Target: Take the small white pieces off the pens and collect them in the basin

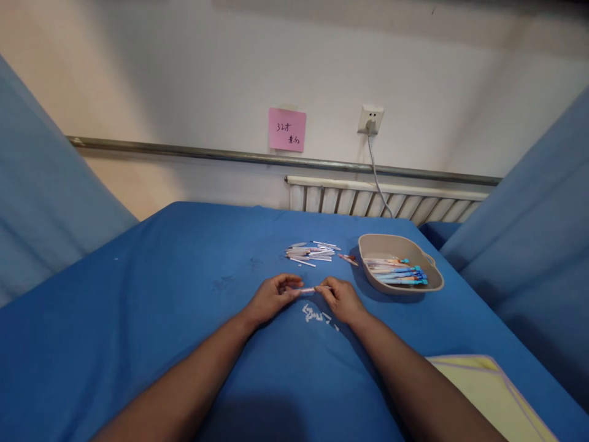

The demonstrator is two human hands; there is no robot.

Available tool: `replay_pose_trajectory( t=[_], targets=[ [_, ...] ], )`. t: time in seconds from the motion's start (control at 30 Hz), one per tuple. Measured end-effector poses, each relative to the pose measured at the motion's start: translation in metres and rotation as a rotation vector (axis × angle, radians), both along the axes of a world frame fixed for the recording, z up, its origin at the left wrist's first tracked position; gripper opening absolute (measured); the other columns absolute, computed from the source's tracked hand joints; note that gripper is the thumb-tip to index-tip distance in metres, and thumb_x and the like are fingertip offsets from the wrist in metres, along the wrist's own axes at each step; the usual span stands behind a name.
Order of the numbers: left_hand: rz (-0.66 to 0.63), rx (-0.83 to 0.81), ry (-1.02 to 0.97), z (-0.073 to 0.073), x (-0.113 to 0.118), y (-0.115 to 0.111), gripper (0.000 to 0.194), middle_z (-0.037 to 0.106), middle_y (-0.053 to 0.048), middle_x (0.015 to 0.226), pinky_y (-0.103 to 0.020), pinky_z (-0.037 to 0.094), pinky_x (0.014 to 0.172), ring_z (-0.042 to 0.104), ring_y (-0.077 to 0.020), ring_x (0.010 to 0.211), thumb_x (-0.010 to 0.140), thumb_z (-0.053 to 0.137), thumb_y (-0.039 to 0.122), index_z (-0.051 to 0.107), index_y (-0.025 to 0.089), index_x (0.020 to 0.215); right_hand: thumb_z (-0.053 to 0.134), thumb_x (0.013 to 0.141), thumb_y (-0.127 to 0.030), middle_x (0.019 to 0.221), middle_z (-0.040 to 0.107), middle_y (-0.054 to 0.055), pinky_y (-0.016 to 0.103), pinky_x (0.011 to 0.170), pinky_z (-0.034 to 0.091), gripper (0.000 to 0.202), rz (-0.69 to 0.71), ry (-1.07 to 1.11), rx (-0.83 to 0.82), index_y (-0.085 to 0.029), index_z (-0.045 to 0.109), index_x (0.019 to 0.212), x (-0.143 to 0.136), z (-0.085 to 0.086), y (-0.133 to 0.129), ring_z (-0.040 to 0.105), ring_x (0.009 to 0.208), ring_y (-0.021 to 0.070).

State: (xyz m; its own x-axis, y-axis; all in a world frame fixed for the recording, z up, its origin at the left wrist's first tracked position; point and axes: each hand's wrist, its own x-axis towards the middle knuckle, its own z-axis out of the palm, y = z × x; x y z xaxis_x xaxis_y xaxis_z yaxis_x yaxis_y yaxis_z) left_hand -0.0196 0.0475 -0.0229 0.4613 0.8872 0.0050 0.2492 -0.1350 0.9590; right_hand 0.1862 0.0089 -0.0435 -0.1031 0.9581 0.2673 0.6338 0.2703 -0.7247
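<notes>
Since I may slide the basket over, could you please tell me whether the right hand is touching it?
Apart: the head view shows blue cloth between the right hand and the basket.

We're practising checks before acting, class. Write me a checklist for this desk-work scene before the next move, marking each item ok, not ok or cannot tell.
1. Left hand and right hand both on the slim pale rod: ok.
2. Rod's ends visible: cannot tell its tips; fingers cover them.
3. Tan basket upright on the blue cloth: ok.
4. Loose pens all in one group: not ok, a few reddish ones lie apart, beside the basket.
5. Cloth free of white scraps: not ok.
</notes>
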Motion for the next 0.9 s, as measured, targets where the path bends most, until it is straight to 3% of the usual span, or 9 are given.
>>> replay_pose_trajectory(
  t=[0.1, 0.17, 0.23, 0.37, 0.47, 0.53, 0.63, 0.8, 0.9],
  targets=[
    [0.087, -0.082, 0.008, 0.0024, 0.0, 0.0017, 0.045, 0.068, -0.008, 0.088, -0.02, 0.039, 0.046, 0.057, -0.011, 0.055, 0.078, 0.053, 0.049, 0.057, 0.013, 0.103, 0.047, 0.085, -0.042, 0.068, 0.063, 0.001, 0.022, 0.056, 0.035, 0.027, -0.024, 0.027, 0.029, -0.02, 0.061, 0.079, -0.001, -0.0009, 0.0, 0.053, 0.059, 0.0132],
    [0.081, -0.126, 0.101, 0.0043, -0.0012, 0.0027, 0.045, 0.062, -0.002, 0.061, -0.018, 0.032, 0.039, 0.047, -0.0077, 0.041, 0.08, 0.046, 0.054, 0.06, 0.012, 0.081, 0.047, 0.085, -0.042, 0.07, 0.063, 0.0, 0.022, 0.057, 0.036, 0.026, -0.028, 0.037, 0.042, -0.02, 0.061, 0.08, -0.0015, -0.0012, -0.0003, 0.054, 0.061, 0.0133],
    [0.05, -0.159, 0.129, 0.006, -0.0026, 0.0031, 0.043, 0.052, 0.003, 0.047, -0.018, 0.029, 0.038, 0.041, -0.0063, 0.037, 0.077, 0.051, 0.054, 0.057, 0.013, 0.066, 0.047, 0.086, -0.041, 0.07, 0.063, 0.0, 0.022, 0.057, 0.036, 0.026, -0.024, 0.034, 0.049, -0.02, 0.06, 0.079, -0.0015, -0.0015, -0.0003, 0.054, 0.061, 0.0131],
    [0.043, -0.193, -0.048, 0.0091, -0.0031, 0.0018, 0.037, 0.058, 0.002, 0.059, -0.019, 0.038, 0.048, 0.05, -0.0075, 0.049, 0.064, 0.07, 0.043, 0.057, 0.013, 0.08, 0.044, 0.087, -0.043, 0.063, 0.06, 0.0, 0.022, 0.054, 0.033, 0.03, -0.029, 0.024, 0.04, -0.02, 0.06, 0.074, -0.0008, -0.0024, 0.0003, 0.051, 0.056, 0.0126],
    [0.037, -0.239, -0.091, 0.0104, -0.002, 0.0001, 0.043, 0.06, 0.001, 0.064, -0.019, 0.039, 0.046, 0.051, -0.0082, 0.049, 0.071, 0.064, 0.047, 0.055, 0.013, 0.096, 0.043, 0.087, -0.044, 0.06, 0.058, -0.001, 0.022, 0.053, 0.033, 0.032, -0.037, 0.034, 0.039, -0.02, 0.06, 0.073, -0.0007, -0.0027, 0.0005, 0.05, 0.054, 0.0122],
    [0.021, -0.271, -0.046, 0.0102, -0.0014, -0.0006, 0.042, 0.058, 0.001, 0.058, -0.019, 0.035, 0.041, 0.048, -0.0076, 0.043, 0.075, 0.057, 0.051, 0.057, 0.013, 0.091, 0.044, 0.086, -0.045, 0.058, 0.057, -0.001, 0.022, 0.052, 0.033, 0.033, -0.044, 0.037, 0.035, -0.02, 0.06, 0.072, -0.0009, -0.0029, 0.0004, 0.049, 0.053, 0.012],
    [0.006, -0.265, -0.034, 0.0089, -0.0013, -0.0002, 0.038, 0.058, 0.001, 0.059, -0.019, 0.037, 0.044, 0.048, -0.0073, 0.045, 0.069, 0.064, 0.049, 0.057, 0.012, 0.076, 0.043, 0.086, -0.048, 0.052, 0.052, -0.002, 0.022, 0.05, 0.033, 0.038, -0.035, 0.077, -0.013, -0.019, 0.058, 0.067, -0.0012, -0.0032, 0.0005, 0.046, 0.049, 0.0115],
    [0.04, -0.259, -0.08, 0.007, -0.0025, 0.0029, 0.037, 0.059, 0.001, 0.063, -0.021, 0.042, 0.049, 0.051, -0.0087, 0.051, 0.063, 0.07, 0.044, 0.058, 0.013, 0.078, 0.051, 0.081, -0.047, 0.059, 0.055, -0.004, 0.022, 0.049, 0.037, 0.028, -0.018, 0.239, -0.079, -0.02, 0.057, 0.086, -0.003, -0.0041, 0.0006, 0.048, 0.051, 0.0117],
    [0.067, -0.27, -0.084, 0.0067, -0.0033, 0.0041, 0.037, 0.059, 0.0, 0.063, -0.021, 0.042, 0.047, 0.051, -0.0082, 0.049, 0.066, 0.068, 0.046, 0.057, 0.013, 0.077, 0.053, 0.079, -0.044, 0.057, 0.054, -0.004, 0.021, 0.048, 0.037, 0.024, -0.005, 0.264, -0.085, -0.021, 0.057, 0.082, -0.0045, -0.0061, 0.0004, 0.048, 0.05, 0.0109]
  ],
)
